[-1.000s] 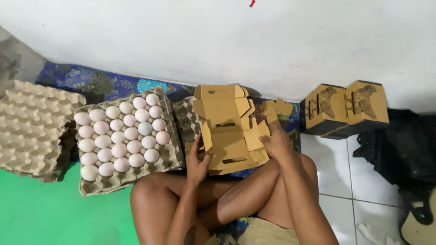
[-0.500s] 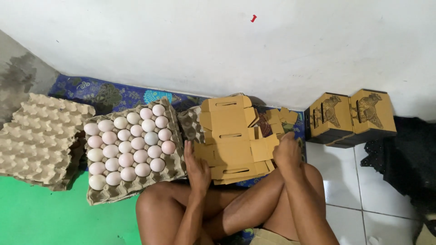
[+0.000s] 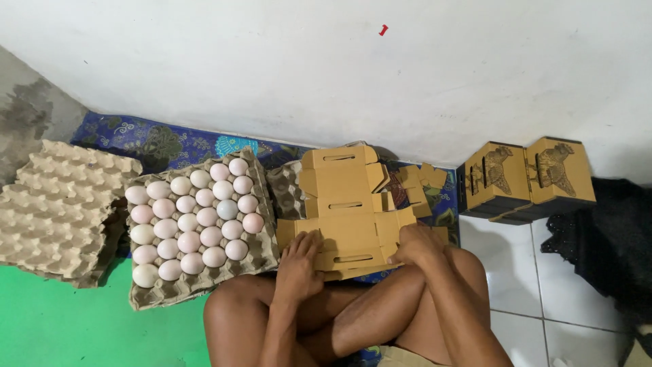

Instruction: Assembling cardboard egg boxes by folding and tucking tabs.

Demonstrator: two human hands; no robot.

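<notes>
On the floor in front of a white wall, a person sits cross-legged with a flat brown cardboard carton blank (image 3: 346,217) spread out ahead of the knees, its flaps and slots still lying open and unfolded. The left hand (image 3: 299,261) rests on the near left edge of the blank, fingers curled down onto the card and pressing it, and the right hand (image 3: 414,243) lies on the near right edge in the same way, fingers bent over a flap; both hands hold the card rather than hang free. To the left, just beside the blank, stands a grey pulp egg tray (image 3: 261,255) almost filled with pale eggs (image 3: 193,221), and further left a stack of empty egg trays (image 3: 61,211) lies on the green floor (image 3: 75,333). To the right, near the wall, two folded cartons (image 3: 526,177) with a hen printed on the side stand closed and touching each other. Judged from this, two cartons appear finished while the blank in hand is barely started: no wall of it is raised yet, and no egg has left the full tray for it. A patterned blue cloth (image 3: 170,143) lies beneath the trays.
</notes>
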